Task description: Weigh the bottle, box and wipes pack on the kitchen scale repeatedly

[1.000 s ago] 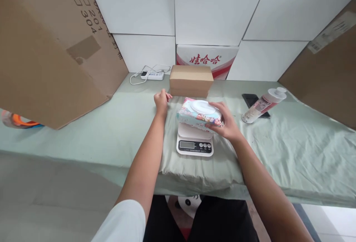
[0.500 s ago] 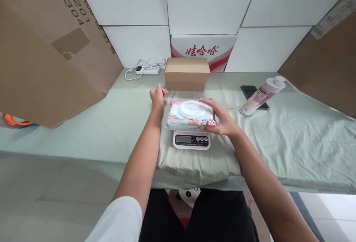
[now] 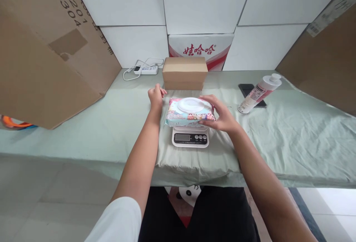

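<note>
My right hand (image 3: pixel 219 115) grips the right end of a pack of wet wipes (image 3: pixel 179 115), thumb on the near side and fingers over the far edge. The pack is pink and light blue with a white oval lid, facing up. Beneath it is a white kitchen scale (image 3: pixel 190 138), whose display and buttons show at the front. The pack hides the scale's platform, so I cannot tell whether the two touch. Left of the pack, my left hand (image 3: pixel 156 96) rests on the cloth with its fingers curled closed and nothing visible in them.
Behind the pack stands a brown cardboard box (image 3: pixel 185 75). A white power strip (image 3: pixel 146 70) with a cable lies at back left. To the right, a white and pink bottle (image 3: pixel 258 94) leans beside a dark phone-like slab (image 3: pixel 246 89). Large cardboard sheets (image 3: pixel 50 68) flank the cloth-covered table (image 3: pixel 125 123).
The whole view has shifted slightly. Both hands, the pack of wet wipes and the scale keep nearly the same places relative to each other.
</note>
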`<state>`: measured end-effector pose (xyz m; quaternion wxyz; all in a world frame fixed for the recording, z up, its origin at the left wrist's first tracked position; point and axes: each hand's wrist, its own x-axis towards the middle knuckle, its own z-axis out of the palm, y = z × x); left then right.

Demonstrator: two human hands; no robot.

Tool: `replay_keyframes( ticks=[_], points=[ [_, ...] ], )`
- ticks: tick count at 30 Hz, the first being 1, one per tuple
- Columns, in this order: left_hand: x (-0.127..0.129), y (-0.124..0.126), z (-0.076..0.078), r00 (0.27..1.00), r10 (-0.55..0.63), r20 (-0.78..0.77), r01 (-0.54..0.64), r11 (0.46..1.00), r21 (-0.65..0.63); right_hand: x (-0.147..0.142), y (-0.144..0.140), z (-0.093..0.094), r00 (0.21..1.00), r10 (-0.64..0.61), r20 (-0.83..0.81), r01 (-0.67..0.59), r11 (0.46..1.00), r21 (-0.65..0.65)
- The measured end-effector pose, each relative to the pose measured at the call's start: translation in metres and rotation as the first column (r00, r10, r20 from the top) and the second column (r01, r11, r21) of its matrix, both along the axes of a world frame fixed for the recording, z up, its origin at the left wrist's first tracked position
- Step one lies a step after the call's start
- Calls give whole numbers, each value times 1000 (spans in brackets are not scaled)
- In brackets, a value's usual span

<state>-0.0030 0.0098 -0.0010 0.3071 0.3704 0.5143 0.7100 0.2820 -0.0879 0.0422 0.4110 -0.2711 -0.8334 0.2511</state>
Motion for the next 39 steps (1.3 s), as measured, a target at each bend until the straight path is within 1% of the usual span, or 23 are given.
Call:
replay_keyframes(
  ticks=[6,12,16,19,23,31,36,39],
  points=[
    [1,-1,1,1000,-2,-16,2,1000,-9,0,0,-4,1000,-27,3,27,1000,-9],
    [0,-2,-1,999,-5,-36,5,1000,10,-1,-4,-6,998,-62,-1,62,996,65],
    [0,-3,-1,999,-2,-33,2,1000,0,-2,-5,-5,995,-92,29,91,995,44],
    [0,-3,-1,999,-4,-33,4,1000,1,-1,-5,-5,995,-91,36,90,995,33],
    [0,-2,-1,999,-8,-34,8,1000,7,2,-4,-4,998,-61,26,59,997,49],
    [0,-4,-1,1000,-8,-26,8,1000,-6,4,-3,-2,999,-27,47,29,998,-61],
    [0,0,-1,1000,-3,-30,3,1000,-3,7,-5,5,997,11,76,-2,993,-121],
    [-1,5,-3,1000,2,-23,-2,1000,-15,6,-15,16,992,0,123,12,995,-95]
  ],
)
